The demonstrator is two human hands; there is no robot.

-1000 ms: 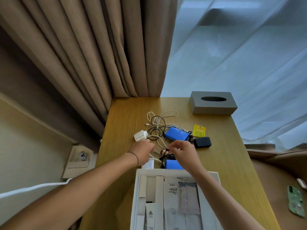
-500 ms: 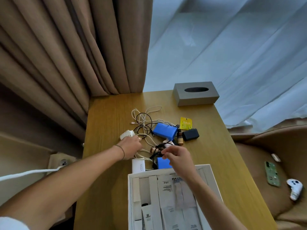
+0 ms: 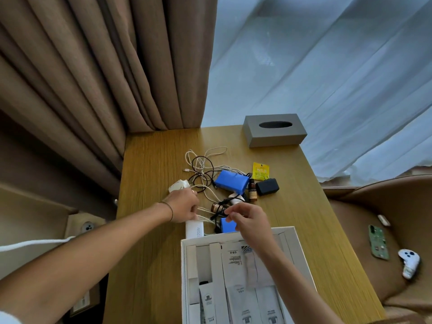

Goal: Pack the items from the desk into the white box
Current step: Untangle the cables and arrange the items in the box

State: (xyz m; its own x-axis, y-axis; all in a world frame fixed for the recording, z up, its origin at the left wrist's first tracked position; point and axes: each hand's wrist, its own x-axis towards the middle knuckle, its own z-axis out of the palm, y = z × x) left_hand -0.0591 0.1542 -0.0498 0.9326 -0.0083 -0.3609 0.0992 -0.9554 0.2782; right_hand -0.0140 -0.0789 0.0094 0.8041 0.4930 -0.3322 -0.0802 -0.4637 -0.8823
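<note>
Blue packs [image 3: 231,182]: two; brown bottles [image 3: 252,194]: two.

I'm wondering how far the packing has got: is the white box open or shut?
Open. The white box has no lid on it, and paper packets show inside.

The white box [image 3: 236,238] lies open at the counter's near edge, packed with white packets. Beyond it sprawl tangled white and black cables [image 3: 201,169], two blue packs [image 3: 231,182], a black adapter [image 3: 267,187], a yellow sachet [image 3: 260,170] and small brown bottles [image 3: 252,194].
</note>
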